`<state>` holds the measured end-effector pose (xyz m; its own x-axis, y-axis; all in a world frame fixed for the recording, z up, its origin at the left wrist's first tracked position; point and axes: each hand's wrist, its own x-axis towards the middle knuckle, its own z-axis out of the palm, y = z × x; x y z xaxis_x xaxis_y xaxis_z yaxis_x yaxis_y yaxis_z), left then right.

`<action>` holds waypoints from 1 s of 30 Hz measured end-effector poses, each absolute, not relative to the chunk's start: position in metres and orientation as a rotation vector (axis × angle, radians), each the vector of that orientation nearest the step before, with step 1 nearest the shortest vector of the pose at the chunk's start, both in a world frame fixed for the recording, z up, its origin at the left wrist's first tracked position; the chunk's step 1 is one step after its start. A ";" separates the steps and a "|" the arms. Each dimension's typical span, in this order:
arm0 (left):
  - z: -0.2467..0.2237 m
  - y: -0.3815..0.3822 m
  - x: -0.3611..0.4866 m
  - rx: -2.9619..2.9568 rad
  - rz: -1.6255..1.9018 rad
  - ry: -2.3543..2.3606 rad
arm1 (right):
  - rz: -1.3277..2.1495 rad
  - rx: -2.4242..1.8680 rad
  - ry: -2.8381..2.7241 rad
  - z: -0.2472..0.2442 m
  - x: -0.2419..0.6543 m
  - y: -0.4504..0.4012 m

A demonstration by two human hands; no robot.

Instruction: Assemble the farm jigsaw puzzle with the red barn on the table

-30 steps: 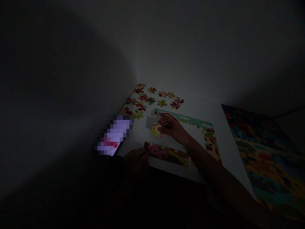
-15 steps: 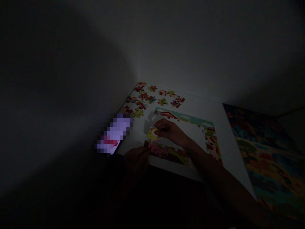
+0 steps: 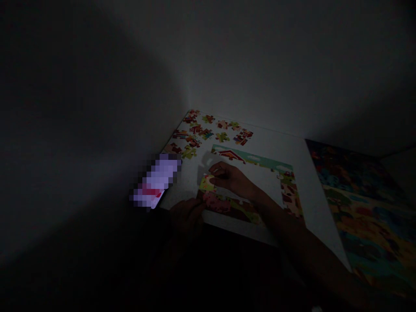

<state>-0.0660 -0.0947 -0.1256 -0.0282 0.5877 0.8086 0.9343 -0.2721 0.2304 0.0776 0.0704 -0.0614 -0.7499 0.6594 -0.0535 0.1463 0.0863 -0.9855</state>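
Observation:
My right hand (image 3: 232,180) pinches a yellow-green puzzle piece (image 3: 206,183) between thumb and finger. That piece is at the left side of a partly joined jigsaw puzzle (image 3: 245,211), against the top of its lower left corner. Pink and brown pieces make up the puzzle's bottom strip. Beside that corner, at the table's front edge, lies my left hand (image 3: 186,214), its fingers stretched toward the puzzle and touching its edge. Dim light hides much of that hand. The frame's top strip shows a red roof and a pale sky, and my right forearm covers part of its lower right.
Several loose puzzle pieces (image 3: 206,134) lie scattered at the back left of the white table (image 3: 279,143). A lit phone (image 3: 157,180), blurred out, is at the left edge. Colourful picture sheets (image 3: 367,208) lie on the right. Walls rise behind and left.
The yellow-green piece has moved slightly down and now sits flush with the corner pieces below it. My left hand has hardly moved. The view has shifted very slightly.

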 end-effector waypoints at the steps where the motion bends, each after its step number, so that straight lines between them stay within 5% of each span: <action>1: -0.125 -0.095 -0.066 -1.867 -1.215 -1.590 | 1.695 -0.795 -1.976 -0.061 0.077 0.070; 30: -0.125 -0.095 -0.064 -1.849 -1.226 -1.632 | 1.173 -0.787 -2.421 -0.056 0.082 0.068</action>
